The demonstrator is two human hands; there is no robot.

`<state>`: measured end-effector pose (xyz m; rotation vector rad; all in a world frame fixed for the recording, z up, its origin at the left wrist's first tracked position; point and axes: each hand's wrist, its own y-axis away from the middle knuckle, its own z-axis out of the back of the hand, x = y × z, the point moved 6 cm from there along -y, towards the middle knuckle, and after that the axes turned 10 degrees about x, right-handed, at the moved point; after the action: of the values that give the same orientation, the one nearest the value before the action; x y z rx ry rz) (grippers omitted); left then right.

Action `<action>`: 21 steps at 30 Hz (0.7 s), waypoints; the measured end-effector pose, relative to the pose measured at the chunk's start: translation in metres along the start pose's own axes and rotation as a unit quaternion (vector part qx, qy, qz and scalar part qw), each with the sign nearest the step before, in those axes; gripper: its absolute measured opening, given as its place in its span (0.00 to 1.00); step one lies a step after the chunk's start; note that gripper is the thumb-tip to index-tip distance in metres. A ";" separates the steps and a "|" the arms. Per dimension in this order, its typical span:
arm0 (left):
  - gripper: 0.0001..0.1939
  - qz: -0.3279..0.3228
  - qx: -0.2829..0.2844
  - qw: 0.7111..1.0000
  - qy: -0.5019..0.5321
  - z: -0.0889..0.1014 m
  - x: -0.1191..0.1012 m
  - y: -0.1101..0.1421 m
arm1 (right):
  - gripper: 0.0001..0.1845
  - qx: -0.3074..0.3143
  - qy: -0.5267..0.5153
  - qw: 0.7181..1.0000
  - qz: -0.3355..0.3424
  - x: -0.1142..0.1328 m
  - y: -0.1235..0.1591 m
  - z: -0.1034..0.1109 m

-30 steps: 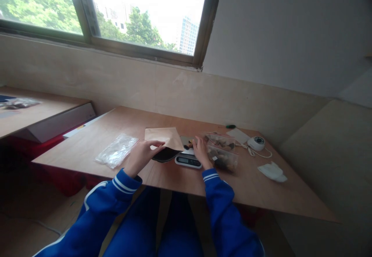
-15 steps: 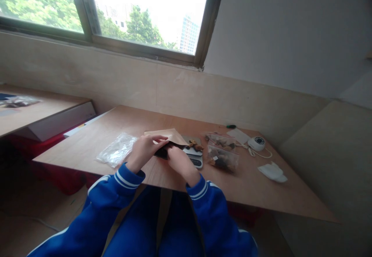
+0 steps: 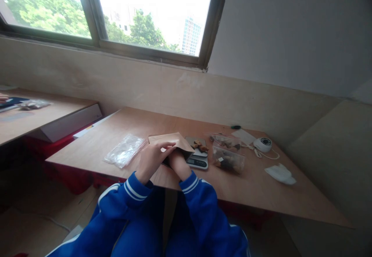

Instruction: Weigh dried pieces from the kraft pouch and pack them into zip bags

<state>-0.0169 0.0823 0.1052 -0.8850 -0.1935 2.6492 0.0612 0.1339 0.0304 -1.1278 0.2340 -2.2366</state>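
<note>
A brown paper bag (image 3: pixel 165 138) lies on the table in front of me, its mouth facing me. My left hand (image 3: pixel 152 157) grips the upper edge of that mouth, thumb and fingers closed on the paper. Inside the opening is my right hand (image 3: pixel 178 163), in past the knuckles, so its fingers are hidden. Just right of the bag sits a white kitchen scale (image 3: pixel 200 163) with a dark display. Brown dried pieces (image 3: pixel 200 146), perhaps mushrooms, rest on its platform.
Two clear zip bags of dark dried pieces (image 3: pixel 229 161) lie right of the scale. Clear plastic bags (image 3: pixel 124 150) are at left. Farther right are a white dome camera (image 3: pixel 262 144) with a cable, a crumpled white tissue (image 3: pixel 280 174) and a green-handled screwdriver (image 3: pixel 235 127).
My right hand has gone deeper into the paper bag. The view has shifted slightly, and part of another person's hand now shows at the far left table.
</note>
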 end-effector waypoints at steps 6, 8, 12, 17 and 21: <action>0.15 0.005 0.016 1.000 0.023 0.003 0.001 -0.005 | 0.25 0.045 0.043 0.997 -0.048 0.029 0.035 0.030; 0.16 0.009 0.014 1.000 0.016 0.006 0.002 -0.008 | 0.27 0.066 0.044 0.996 -0.036 0.049 0.045 0.042; 0.16 0.025 0.007 1.000 0.004 0.011 0.008 -0.014 | 0.23 0.064 0.017 0.998 0.013 0.076 0.054 0.063; 0.14 0.043 -0.008 0.999 0.001 0.014 0.012 -0.020 | 0.17 -0.004 -0.020 1.000 0.018 0.067 0.061 0.080; 0.14 0.043 -0.007 0.999 0.007 0.011 0.014 -0.025 | 0.12 -0.069 -0.058 0.996 0.002 0.056 0.069 0.093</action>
<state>-0.0274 0.1102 0.1120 -0.9351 -0.1751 2.7231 0.1386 0.0563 0.0974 -1.3240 0.3467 -2.1698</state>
